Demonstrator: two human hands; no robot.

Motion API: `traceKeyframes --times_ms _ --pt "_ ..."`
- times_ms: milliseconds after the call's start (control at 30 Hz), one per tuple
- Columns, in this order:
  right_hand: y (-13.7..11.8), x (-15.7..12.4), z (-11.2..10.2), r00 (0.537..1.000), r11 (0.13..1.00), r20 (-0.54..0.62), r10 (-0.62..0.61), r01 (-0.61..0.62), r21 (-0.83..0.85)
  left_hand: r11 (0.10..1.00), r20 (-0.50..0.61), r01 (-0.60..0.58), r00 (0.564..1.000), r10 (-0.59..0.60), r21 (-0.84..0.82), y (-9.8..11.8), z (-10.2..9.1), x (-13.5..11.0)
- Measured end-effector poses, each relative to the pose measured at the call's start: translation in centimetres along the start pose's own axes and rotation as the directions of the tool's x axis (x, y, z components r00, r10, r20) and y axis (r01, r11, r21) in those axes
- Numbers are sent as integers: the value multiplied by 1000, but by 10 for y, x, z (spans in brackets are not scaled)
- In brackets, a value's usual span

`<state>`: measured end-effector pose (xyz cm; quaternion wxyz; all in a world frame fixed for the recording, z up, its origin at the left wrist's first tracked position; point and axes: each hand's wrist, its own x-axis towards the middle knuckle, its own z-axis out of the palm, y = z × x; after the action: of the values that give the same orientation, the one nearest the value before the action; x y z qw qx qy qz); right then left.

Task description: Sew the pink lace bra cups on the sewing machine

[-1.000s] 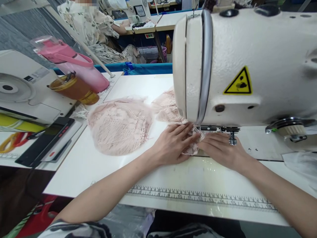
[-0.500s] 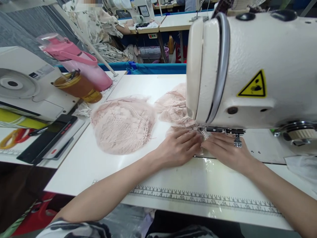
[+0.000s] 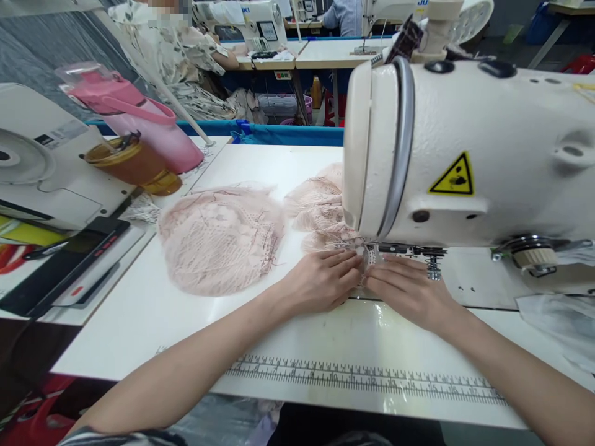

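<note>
A length of pale pink lace fabric (image 3: 370, 255) lies under the presser-foot area of a white sewing machine (image 3: 446, 124). My left hand (image 3: 325, 279) is at its left, fingers together and closed on the lace against the machine bed. Close by on the right, my right hand (image 3: 411, 286) holds the same lace, its fingers partly behind the metal tension part (image 3: 433, 263). The needle and both thumbs are hidden. Gathered pink lace (image 3: 316, 201) continues behind my left hand, partly covered by the machine head. A separate rounded pink lace piece (image 3: 218, 241) rests flat to the left.
A pink bottle (image 3: 134, 118) and an amber cup (image 3: 134, 164) stand at the left, near another white machine (image 3: 60, 155) and a black tray-like object (image 3: 69, 266). A printed ruler (image 3: 348, 375) runs along the table's front edge. A person (image 3: 162, 62) sits beyond the blue divider.
The whole view has shifted, so the machine and table appear farther left and slightly lower. Both hands stay on the lace by the needle area, with a little more lace showing between them.
</note>
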<state>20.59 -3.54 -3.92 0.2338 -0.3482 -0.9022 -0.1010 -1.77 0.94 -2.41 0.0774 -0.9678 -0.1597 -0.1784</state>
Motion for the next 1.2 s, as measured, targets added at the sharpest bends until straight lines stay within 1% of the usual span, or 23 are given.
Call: traceKeyframes --times_ms 200,300,500,667,800,933,1033,1133,1200 --pt "-4 3 4 1000 997 22 11 -12 72 999 11 44 999 -43 -30 -6 1 0" --pt "-3 4 5 999 995 26 34 -37 93 998 14 57 998 -57 -39 -7 2 1" --pt "-1 3 8 999 996 33 44 -46 73 997 18 75 997 -75 -25 -7 3 0" --pt "1 1 12 999 996 15 41 -42 84 991 44 133 990 -132 -24 -6 3 1" --pt "2 4 10 998 994 22 65 -66 82 986 64 166 984 -164 -35 -4 3 1" --pt "3 7 6 995 993 43 91 -94 71 989 45 150 988 -150 -6 -3 4 1" --pt "5 6 6 994 993 41 99 -102 62 992 56 123 991 -125 24 -4 5 1" --pt "6 1 8 993 993 2 120 -120 5 993 61 112 991 -115 46 -4 4 2" --pt "6 -2 10 986 986 -59 154 -157 -57 993 60 106 992 -109 51 -4 4 2"
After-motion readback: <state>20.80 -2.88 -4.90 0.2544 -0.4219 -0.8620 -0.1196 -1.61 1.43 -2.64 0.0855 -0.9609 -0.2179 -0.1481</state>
